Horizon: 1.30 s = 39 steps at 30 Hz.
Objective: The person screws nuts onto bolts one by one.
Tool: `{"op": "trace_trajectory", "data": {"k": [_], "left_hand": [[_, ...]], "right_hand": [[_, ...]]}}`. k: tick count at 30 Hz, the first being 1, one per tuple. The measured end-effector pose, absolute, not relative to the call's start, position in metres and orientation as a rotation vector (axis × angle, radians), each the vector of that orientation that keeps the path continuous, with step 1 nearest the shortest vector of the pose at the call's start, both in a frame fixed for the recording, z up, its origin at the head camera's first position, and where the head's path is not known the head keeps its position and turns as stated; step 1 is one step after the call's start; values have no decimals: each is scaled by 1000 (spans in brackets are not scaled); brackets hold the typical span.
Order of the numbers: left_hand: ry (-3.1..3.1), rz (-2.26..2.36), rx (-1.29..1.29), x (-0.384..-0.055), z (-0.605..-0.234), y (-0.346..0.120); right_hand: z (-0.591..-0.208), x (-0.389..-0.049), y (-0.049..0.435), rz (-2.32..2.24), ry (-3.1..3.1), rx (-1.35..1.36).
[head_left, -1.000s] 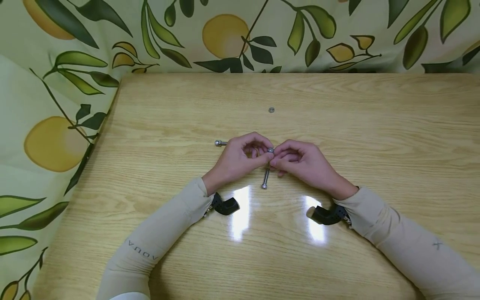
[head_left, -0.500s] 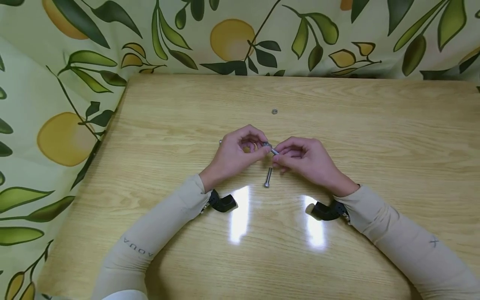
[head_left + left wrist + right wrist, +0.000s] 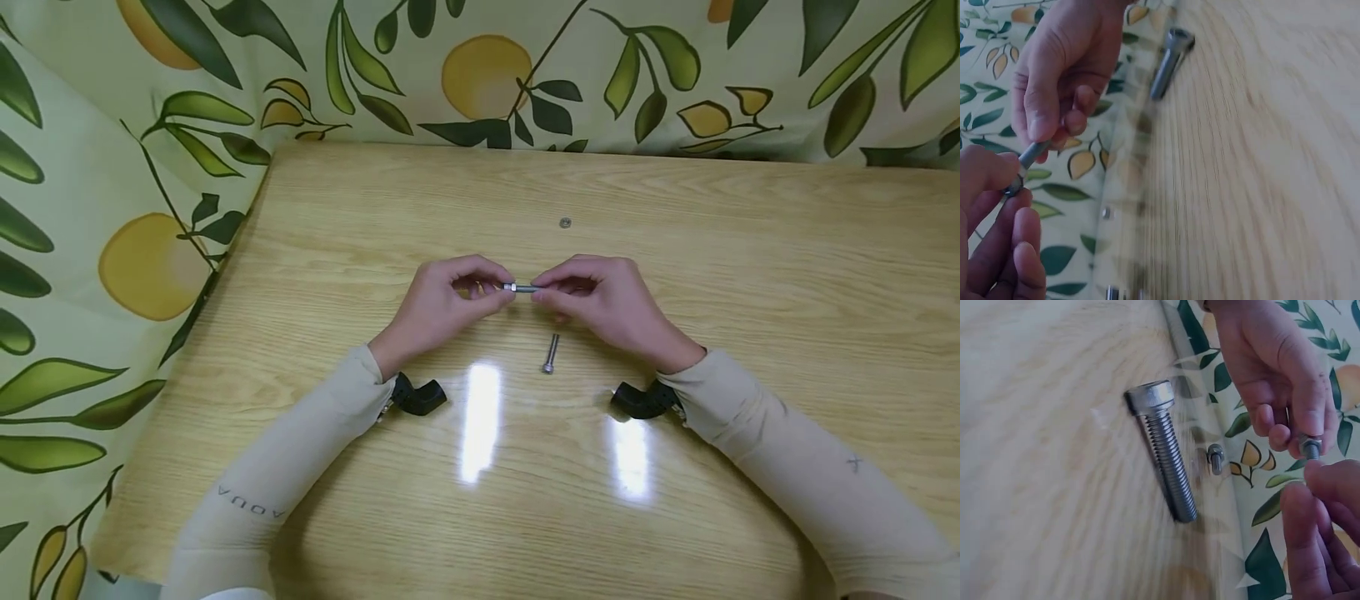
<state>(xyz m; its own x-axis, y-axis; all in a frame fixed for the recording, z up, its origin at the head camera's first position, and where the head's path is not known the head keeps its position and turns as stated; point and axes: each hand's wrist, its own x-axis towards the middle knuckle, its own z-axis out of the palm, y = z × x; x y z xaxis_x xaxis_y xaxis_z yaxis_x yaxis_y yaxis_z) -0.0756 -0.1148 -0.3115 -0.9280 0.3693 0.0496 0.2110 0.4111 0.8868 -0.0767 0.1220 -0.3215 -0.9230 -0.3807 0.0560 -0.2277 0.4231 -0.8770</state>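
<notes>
Both hands meet above the table on a small steel bolt [image 3: 525, 288], held level and sideways in the head view. My left hand [image 3: 446, 304] pinches its thicker end between thumb and fingers. At those fingertips a hex nut [image 3: 1310, 447] shows round the threaded shaft; the bolt's head is mostly covered. My right hand [image 3: 611, 304] pinches the shaft [image 3: 1034, 154] near its other end, and the tip is hidden by the fingers. Below the right hand, a socket-head bolt [image 3: 551, 354] lies on the table, its threads visible in the right wrist view.
A loose nut [image 3: 566, 222] lies on the wooden table [image 3: 360, 217] beyond the hands. In the right wrist view another small metal piece [image 3: 1215, 459] lies near the table's edge. A patterned cloth [image 3: 375, 75] hangs behind the table and along its left side.
The held bolt has swung from nearly end-on to sideways, showing its shaft. My hands have drawn slightly apart. The other bolt at the left is now hidden behind my left hand.
</notes>
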Motion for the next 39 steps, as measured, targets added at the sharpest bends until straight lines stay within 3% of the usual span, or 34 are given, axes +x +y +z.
{"op": "trace_trajectory", "data": {"k": [27,39], "left_hand": [[2700,1275,453,-90,-326,-180],[2721,1120,489,-98,-335,-179]], "right_hand": [[-324,-111,54,-1081,2595,-786],[-326,-119,46,-935,2601,-759]]}}
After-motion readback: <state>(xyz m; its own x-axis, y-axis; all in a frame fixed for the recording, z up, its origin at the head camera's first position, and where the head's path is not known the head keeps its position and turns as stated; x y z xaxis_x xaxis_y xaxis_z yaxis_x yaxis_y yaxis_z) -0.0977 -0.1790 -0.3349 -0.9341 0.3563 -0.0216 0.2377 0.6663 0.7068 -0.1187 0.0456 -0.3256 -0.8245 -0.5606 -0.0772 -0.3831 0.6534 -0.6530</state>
